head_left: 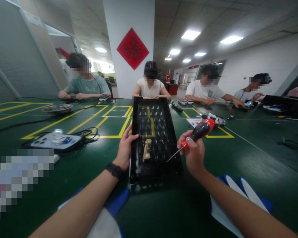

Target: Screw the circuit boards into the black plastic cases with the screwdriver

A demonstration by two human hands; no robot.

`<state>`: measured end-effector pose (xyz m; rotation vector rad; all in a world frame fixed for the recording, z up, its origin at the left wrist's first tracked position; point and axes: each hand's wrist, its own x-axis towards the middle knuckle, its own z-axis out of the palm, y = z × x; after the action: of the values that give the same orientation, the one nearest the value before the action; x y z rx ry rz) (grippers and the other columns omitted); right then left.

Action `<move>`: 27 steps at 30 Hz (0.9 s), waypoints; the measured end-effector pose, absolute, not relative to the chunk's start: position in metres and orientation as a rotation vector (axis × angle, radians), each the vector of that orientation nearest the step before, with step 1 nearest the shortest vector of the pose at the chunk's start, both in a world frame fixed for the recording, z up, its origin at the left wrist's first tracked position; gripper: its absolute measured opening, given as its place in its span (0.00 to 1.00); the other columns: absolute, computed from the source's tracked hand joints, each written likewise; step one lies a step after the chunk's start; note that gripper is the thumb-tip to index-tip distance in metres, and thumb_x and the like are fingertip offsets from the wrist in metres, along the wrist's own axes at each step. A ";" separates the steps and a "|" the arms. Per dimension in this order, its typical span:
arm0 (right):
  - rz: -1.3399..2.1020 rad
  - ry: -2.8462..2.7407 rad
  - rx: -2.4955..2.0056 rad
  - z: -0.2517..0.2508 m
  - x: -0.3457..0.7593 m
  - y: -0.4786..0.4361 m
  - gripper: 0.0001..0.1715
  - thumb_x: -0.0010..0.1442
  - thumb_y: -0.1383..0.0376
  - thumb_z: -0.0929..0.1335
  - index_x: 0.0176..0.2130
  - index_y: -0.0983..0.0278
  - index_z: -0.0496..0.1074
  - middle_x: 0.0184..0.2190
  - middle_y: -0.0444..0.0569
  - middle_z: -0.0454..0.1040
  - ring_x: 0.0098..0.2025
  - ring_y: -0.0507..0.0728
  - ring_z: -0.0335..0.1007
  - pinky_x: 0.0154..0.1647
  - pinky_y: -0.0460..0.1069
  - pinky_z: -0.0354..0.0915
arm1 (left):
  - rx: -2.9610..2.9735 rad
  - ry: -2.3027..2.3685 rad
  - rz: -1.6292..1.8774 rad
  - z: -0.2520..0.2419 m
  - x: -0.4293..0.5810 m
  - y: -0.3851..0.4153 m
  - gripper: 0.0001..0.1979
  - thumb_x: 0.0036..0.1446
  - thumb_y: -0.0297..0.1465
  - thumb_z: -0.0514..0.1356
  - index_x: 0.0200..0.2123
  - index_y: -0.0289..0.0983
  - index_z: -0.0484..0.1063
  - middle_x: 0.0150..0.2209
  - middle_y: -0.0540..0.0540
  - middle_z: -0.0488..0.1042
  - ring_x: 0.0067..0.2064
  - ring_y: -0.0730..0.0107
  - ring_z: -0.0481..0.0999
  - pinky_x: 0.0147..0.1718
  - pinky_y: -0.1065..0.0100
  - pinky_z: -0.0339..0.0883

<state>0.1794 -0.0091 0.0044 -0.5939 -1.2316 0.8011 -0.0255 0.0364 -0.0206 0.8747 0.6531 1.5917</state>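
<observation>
My left hand [126,145] grips the left side of a black rectangular plastic frame [172,142], thumb over its edge, and holds it tilted up from the table. Through its gridded middle shows the green tabletop with yellow tape. A small yellowish metal piece [147,148] sits inside the lower left of the frame. In my right hand [195,152] is a screwdriver [201,130] with a red and black handle. Its thin shaft points down left, the tip at the frame's lower right; whether it touches cannot be made out.
Blue and white gloves [238,205] lie under my forearms. A phone-like device with cables [57,140] and a metal bowl [58,109] are at left. Beyond the frame, a black tool [176,107] rests on the green table [258,158]. Several people sit across it.
</observation>
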 end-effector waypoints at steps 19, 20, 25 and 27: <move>0.732 -1.492 -0.684 0.001 0.176 -0.014 0.07 0.57 0.64 0.63 0.38 0.61 0.62 0.24 0.40 0.66 0.23 0.49 0.61 0.25 0.47 0.60 | 0.882 0.658 1.586 -0.018 -0.025 0.035 0.33 0.46 0.23 0.59 0.57 0.47 0.58 0.51 0.48 0.69 0.41 0.66 0.75 0.39 0.64 0.72; 0.686 -1.481 -0.696 0.001 0.177 -0.014 0.07 0.57 0.64 0.63 0.38 0.61 0.63 0.23 0.40 0.66 0.23 0.49 0.61 0.26 0.47 0.60 | 0.879 0.652 1.586 -0.018 -0.025 0.035 0.33 0.46 0.23 0.59 0.57 0.46 0.58 0.51 0.47 0.69 0.41 0.66 0.75 0.40 0.64 0.72; 0.621 -1.483 -0.696 0.001 0.179 -0.015 0.07 0.57 0.64 0.63 0.38 0.61 0.63 0.22 0.40 0.65 0.23 0.49 0.61 0.26 0.47 0.59 | 0.856 0.641 1.585 -0.017 -0.025 0.035 0.33 0.46 0.22 0.58 0.56 0.47 0.59 0.50 0.48 0.70 0.42 0.66 0.75 0.41 0.63 0.72; 0.641 -1.481 -0.676 0.001 0.178 -0.015 0.06 0.57 0.64 0.63 0.38 0.61 0.62 0.22 0.40 0.65 0.23 0.49 0.60 0.25 0.47 0.59 | 0.849 0.649 1.584 -0.016 -0.025 0.034 0.33 0.46 0.22 0.58 0.56 0.47 0.59 0.50 0.48 0.70 0.41 0.66 0.75 0.40 0.63 0.72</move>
<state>0.1779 -0.0149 0.0012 -0.6760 -1.4813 0.6413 -0.0247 0.0342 -0.0157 0.8493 0.6486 1.5845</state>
